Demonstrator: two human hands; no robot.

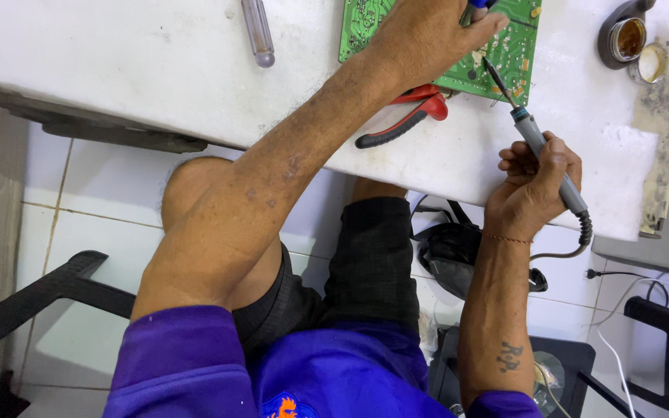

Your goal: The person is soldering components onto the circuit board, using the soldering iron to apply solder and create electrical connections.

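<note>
Right hand: your right hand point(534, 182) is closed in a pen grip around the grey barrel of the soldering iron point(545, 159), its dark tip slanting toward 11 o'clock onto the lower edge of the board.
Left hand: your left hand point(427, 35) lies palm-down on the green circuit board point(509, 58), fingers curled and pinching something small and blue-handled at 12 o'clock; what it is cannot be told.
Board: flat, green, dotted with pale solder points, lying at the top of the white worktop point(156, 70), its lower edge at 11 o'clock from your right hand.
Step in hand: it looks like you are working a joint near the board's bottom edge, iron tip on or just at the spot.
Next move calls for: a steady tip, and a firm left hand so the board does not slide.
Pliers: red and black plastic-sleeved handles point(404, 116) poke out from under your left wrist, at 6 o'clock from the hand.
Screwdriver: a clear, rounded handle point(259, 32) lies well apart at 9 o'clock.
Tins: a small round pot with amber contents point(627, 39) and a smaller open tin point(649, 63) sit at 3 o'clock of the board.
Cord: the iron's ribbed black lead point(574, 248) hangs off the table edge.
</note>
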